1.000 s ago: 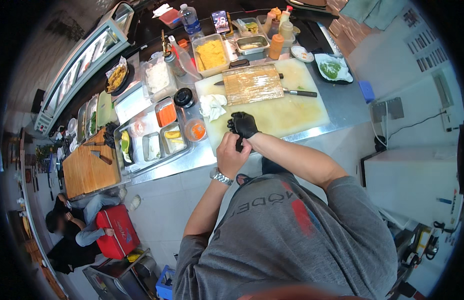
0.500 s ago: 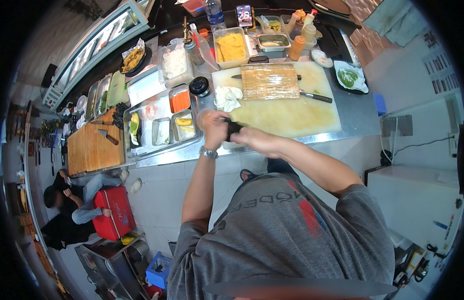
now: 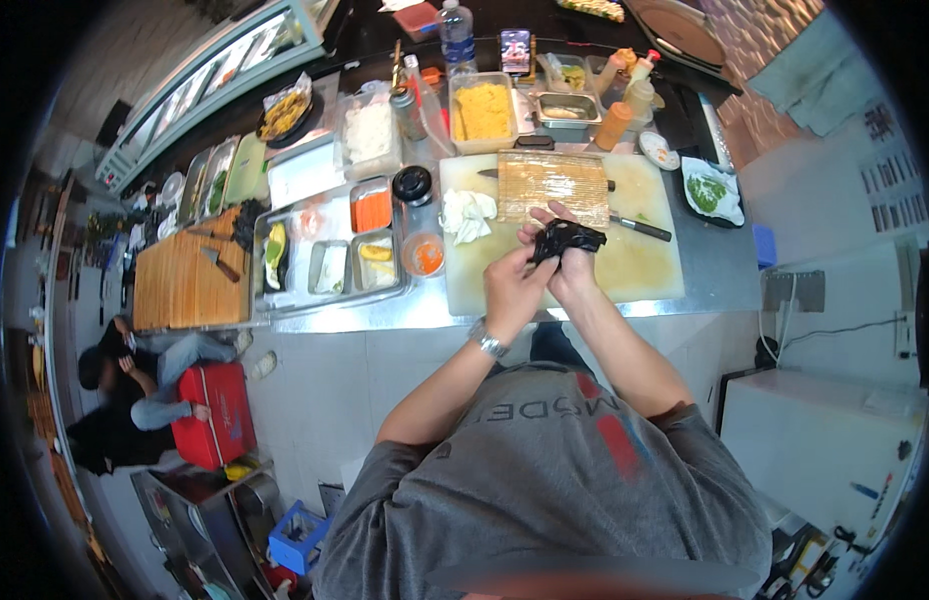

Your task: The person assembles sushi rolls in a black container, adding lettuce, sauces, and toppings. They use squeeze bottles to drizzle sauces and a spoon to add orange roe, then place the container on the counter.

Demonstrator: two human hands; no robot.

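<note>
Over the cutting board's near half, both of my hands meet at a crumpled black glove (image 3: 563,241). My left hand (image 3: 517,292), with a metal watch on the wrist, is closed, pinching the glove's left side. The black material lies across my right hand (image 3: 575,270), whose bare fingertips stretch out beyond it; its thumb is hidden. Just beyond, a bamboo rolling mat (image 3: 553,180) rests on the white cutting board (image 3: 635,275), a knife blade and handle showing from under it. Another knife with a black handle (image 3: 645,229) lies at the mat's right. A crumpled white cloth (image 3: 469,216) is left of the mat.
Left of the board stand a cup of orange bits (image 3: 423,255), a black-lidded jar (image 3: 413,185) and a metal tray (image 3: 295,280) of fillings. Behind are tubs of yellow food (image 3: 484,110) and white rice (image 3: 370,135), and sauce bottles (image 3: 615,125). A person sits beside a red box (image 3: 217,415).
Both hands have moved right, from the board's left corner to over the board. The orange cup now shows uncovered. My right fingers have stretched out, and the black glove is bunched across that hand.
</note>
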